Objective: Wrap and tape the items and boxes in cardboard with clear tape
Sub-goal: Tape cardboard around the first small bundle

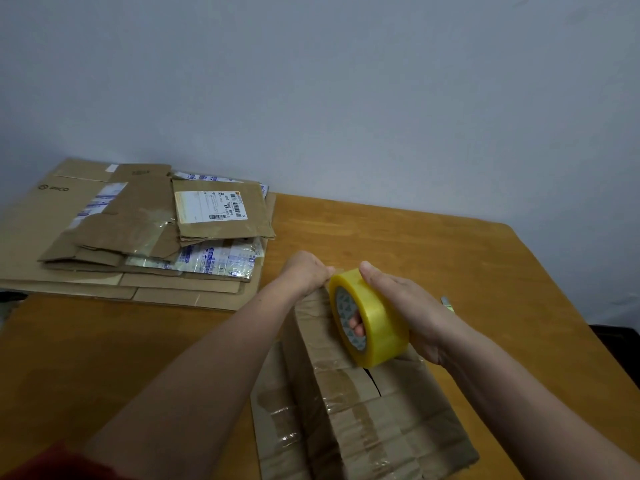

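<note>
A cardboard-wrapped bundle (377, 417) with several bands of clear tape lies on the wooden table (450, 251) in front of me. My right hand (408, 306) grips a yellowish roll of clear tape (372, 318), fingers through its core, and holds the roll against the bundle's far top. My left hand (306, 271) is at the bundle's far end, its fingers curled there beside the roll; whether they pinch the tape's loose end is hidden.
A pile of flattened cardboard boxes (138, 230) with shipping labels lies at the table's back left. A small metallic object (446, 303) shows just beyond my right wrist. A plain wall stands behind the table.
</note>
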